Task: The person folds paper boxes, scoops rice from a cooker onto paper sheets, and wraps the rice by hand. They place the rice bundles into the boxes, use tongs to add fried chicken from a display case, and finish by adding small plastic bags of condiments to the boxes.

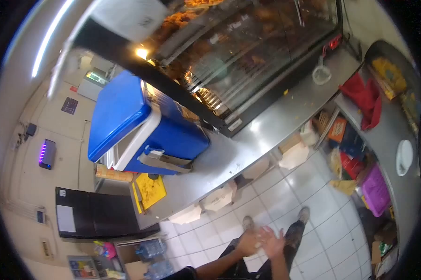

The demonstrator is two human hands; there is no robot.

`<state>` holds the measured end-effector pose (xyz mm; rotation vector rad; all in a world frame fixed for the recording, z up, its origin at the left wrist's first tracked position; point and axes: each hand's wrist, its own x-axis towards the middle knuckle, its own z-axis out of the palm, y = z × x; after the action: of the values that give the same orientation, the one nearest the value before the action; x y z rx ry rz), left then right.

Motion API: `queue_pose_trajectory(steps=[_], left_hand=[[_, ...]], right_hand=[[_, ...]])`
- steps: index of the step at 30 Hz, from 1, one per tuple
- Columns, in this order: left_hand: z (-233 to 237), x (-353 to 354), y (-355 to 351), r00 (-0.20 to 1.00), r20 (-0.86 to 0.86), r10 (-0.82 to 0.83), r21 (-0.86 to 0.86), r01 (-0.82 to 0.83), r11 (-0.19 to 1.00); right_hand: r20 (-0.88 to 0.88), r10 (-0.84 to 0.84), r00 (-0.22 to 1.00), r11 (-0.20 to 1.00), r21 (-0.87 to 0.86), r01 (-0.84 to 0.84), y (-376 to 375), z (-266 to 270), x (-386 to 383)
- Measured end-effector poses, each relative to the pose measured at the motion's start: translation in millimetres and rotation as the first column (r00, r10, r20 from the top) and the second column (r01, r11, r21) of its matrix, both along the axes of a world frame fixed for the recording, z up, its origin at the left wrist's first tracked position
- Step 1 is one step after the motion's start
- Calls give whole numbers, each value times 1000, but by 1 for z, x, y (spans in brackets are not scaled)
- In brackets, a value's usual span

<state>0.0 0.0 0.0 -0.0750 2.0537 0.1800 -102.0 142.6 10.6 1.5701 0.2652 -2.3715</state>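
My left hand (249, 243) and my right hand (271, 242) are close together low in the view, over the tiled floor and in front of my legs. The hand on the right side has its fingers spread, and nothing shows in it. The other hand is beside it, blurred by motion, its fingers hard to make out. Beyond them runs a steel counter (224, 156) with a blue cooler (171, 135) on it, its lid partly raised. A yellow cutting board (150, 190) lies at the counter's left end, with a knife (138, 198) on its edge.
A glass food display (248, 56) stands on the counter. To the right, another steel counter (383, 154) holds a red cloth (367, 100) and a white lid (404, 157). Below it is a purple basket (376, 190). Water jugs (152, 248) stand on the lower left.
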Motion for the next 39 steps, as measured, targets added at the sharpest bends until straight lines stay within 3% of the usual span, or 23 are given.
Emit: queue_pose_trajectory(steps=[1,2,3,4,5,6,7,9,10,14,17,18,19,21,23,24,25,28,30,33,35,37,39], left_hand=[[-32,-10,14,999,-28,17,16,-17,1000],[-1,-42,-14,977,107,185,-27,-183,983],[34,-82,-43,909,217,355,-111,-338,935],[66,-117,-71,815,290,502,-223,-453,863],[57,-153,-87,912,36,409,-103,-404,909],[-57,-152,-88,932,-178,315,144,-292,945],[-97,-219,-114,932,-282,229,271,-152,951],[-120,-284,-102,951,-307,24,454,125,882],[-117,-288,-89,941,-314,-123,378,243,894],[-99,-304,-36,742,-212,-635,63,659,749],[-36,-325,-18,799,-599,-51,561,464,685],[-9,-341,-10,876,-472,-100,554,383,739],[20,-358,-2,830,-554,66,592,336,733],[61,-381,15,659,-642,391,680,254,688],[37,-392,48,661,-100,744,968,-109,227],[6,-397,68,588,239,773,958,-275,-87],[-10,-407,85,469,551,690,829,-400,-390],[18,-464,106,454,837,307,476,-326,-817],[35,-501,94,188,945,267,317,-336,-887],[15,-558,45,127,896,425,442,-167,-882],[20,-584,22,100,916,388,396,-70,-916],[35,-589,13,23,965,261,260,25,-965],[42,-562,14,128,988,88,97,-61,-993]], right_hand=[[6,467,884,819,-379,-430,41,-23,-22],[-63,562,825,772,-320,-550,30,-37,-53],[-86,681,727,701,-213,-681,16,68,-39],[-131,818,560,566,13,-824,3,56,-84],[-138,917,375,398,221,-890,-22,45,-130],[-250,944,214,326,632,-703,-37,-61,-112],[-272,961,51,264,845,-466,-80,-111,-174],[-303,937,-174,271,944,-188,-111,-113,-237],[-254,909,-331,237,967,-93,-108,-109,-236],[-212,780,-588,220,974,-60,-55,-133,-247],[-223,762,-608,192,974,-117,-8,-111,-282],[-400,777,-486,140,863,-486,9,-115,-292],[-255,849,-463,79,927,-366,27,-120,-307],[-166,804,-571,-27,949,-314,74,-219,-325],[-616,787,-10,327,432,-840,76,-140,-360],[-637,689,346,479,42,-877,68,-99,-374],[-695,592,407,488,-93,-868,58,-87,-381],[-718,214,662,353,-575,-738,25,-65,-371],[-494,-70,867,52,-869,-491,6,-54,-346],[-855,332,398,75,-397,-915,-6,-5,-337],[-922,384,-57,32,75,-997,-18,10,-307],[-957,288,32,40,-22,-999,-31,6,-307],[-821,131,556,88,-549,-831,-50,-8,-345]])
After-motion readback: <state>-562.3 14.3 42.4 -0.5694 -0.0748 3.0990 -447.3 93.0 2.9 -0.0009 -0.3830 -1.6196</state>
